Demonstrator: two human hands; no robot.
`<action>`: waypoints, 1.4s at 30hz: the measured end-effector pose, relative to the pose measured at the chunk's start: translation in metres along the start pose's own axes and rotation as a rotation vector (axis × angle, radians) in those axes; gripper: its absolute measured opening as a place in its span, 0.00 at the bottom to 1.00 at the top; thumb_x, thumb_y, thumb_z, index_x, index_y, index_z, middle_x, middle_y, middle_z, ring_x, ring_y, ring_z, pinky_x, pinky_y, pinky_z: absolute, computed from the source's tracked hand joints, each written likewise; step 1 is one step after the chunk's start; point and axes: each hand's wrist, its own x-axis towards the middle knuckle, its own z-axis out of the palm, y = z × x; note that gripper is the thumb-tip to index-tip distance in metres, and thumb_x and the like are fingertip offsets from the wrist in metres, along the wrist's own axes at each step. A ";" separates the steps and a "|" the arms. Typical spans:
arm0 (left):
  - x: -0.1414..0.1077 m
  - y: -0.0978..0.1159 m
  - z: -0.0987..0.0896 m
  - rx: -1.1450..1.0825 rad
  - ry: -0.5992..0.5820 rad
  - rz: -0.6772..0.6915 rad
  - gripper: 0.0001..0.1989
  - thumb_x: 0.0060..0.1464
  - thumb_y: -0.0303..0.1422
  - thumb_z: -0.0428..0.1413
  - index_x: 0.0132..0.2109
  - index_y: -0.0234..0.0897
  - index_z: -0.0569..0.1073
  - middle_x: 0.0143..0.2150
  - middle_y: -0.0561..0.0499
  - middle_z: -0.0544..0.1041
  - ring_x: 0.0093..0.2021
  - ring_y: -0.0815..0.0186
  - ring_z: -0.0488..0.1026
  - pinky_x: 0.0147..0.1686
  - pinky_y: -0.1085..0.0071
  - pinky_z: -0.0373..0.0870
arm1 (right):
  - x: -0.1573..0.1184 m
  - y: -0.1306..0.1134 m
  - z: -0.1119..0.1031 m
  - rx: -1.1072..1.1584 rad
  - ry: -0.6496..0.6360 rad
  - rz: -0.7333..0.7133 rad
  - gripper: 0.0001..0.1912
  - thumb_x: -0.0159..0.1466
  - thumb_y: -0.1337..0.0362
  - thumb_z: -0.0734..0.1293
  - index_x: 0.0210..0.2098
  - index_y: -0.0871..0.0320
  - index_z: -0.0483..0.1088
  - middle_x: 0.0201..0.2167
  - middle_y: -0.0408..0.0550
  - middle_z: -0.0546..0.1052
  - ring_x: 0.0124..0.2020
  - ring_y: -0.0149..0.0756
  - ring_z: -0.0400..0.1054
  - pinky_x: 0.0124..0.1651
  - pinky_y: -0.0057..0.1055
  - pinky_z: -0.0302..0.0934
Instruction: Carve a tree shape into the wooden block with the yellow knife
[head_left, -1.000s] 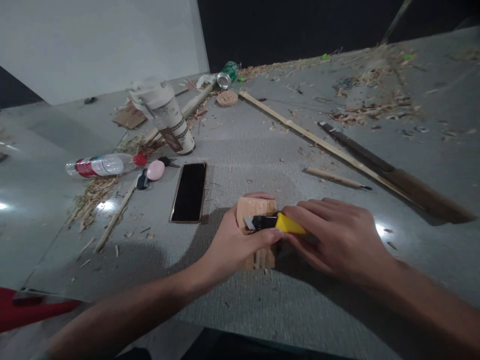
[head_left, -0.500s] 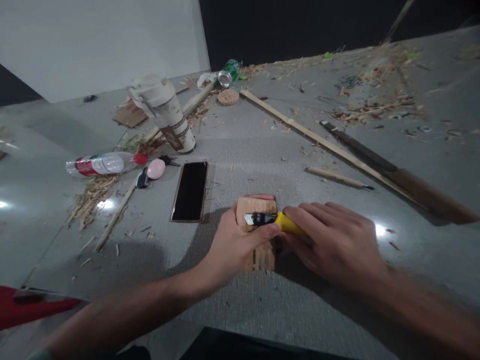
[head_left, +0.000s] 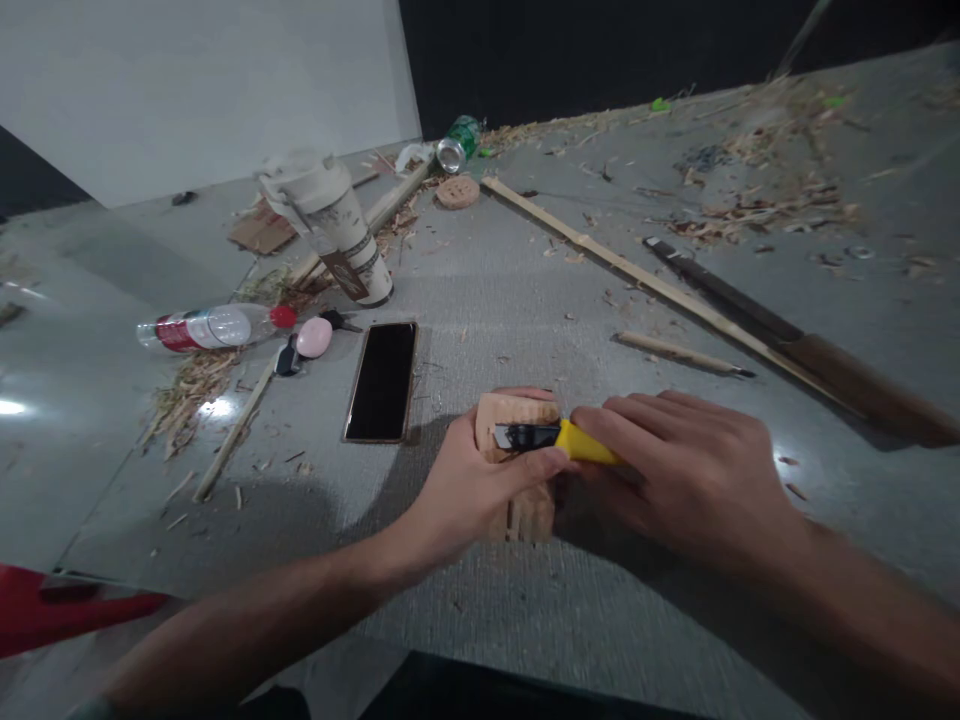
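Observation:
My left hand [head_left: 465,475] is closed around a pale wooden block [head_left: 531,515] whose surface shows cut marks. Its thumb lies over the block and reaches toward the yellow handle of a utility knife [head_left: 589,445]. That handle sits in the grip of my right hand [head_left: 686,470], closed around it. The short blade points left and lies across the upper part of the block. The fingers of my left hand are mostly hidden behind the wood; some show at its far edge.
Left of my hands lie a phone [head_left: 381,382], keys with a pink fob [head_left: 313,338] and a plastic bottle [head_left: 210,328]. A white tumbler [head_left: 337,225] stands behind. Rightward are a pencil [head_left: 682,355], a long wooden strip [head_left: 600,250] and a dark-bladed saw [head_left: 840,370]. Shavings litter the surface.
My right hand and the knife have shifted slightly to the right across the block, and the knife has turned a little. The left hand keeps its hold; the view has moved slightly.

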 end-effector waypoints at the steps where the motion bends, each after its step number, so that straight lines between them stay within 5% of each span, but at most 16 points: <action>1: 0.000 0.000 0.000 -0.008 -0.008 -0.002 0.25 0.55 0.37 0.72 0.57 0.38 0.74 0.46 0.48 0.79 0.41 0.63 0.79 0.45 0.63 0.79 | 0.000 0.001 0.000 0.000 -0.004 -0.003 0.10 0.75 0.58 0.65 0.41 0.55 0.75 0.31 0.47 0.82 0.28 0.37 0.72 0.33 0.37 0.55; 34: -0.001 -0.005 -0.001 -0.022 -0.158 0.009 0.25 0.51 0.32 0.74 0.55 0.41 0.76 0.46 0.50 0.77 0.39 0.67 0.77 0.39 0.71 0.79 | 0.002 0.021 -0.019 0.030 -0.045 -0.146 0.12 0.74 0.54 0.66 0.44 0.56 0.75 0.33 0.47 0.81 0.30 0.38 0.72 0.34 0.38 0.56; 42: -0.002 -0.006 0.000 -0.125 -0.226 -0.090 0.26 0.53 0.33 0.73 0.56 0.41 0.75 0.44 0.51 0.79 0.36 0.67 0.81 0.42 0.65 0.83 | 0.002 0.027 -0.022 0.014 -0.038 -0.206 0.12 0.74 0.54 0.66 0.45 0.56 0.74 0.33 0.46 0.81 0.29 0.37 0.71 0.33 0.38 0.53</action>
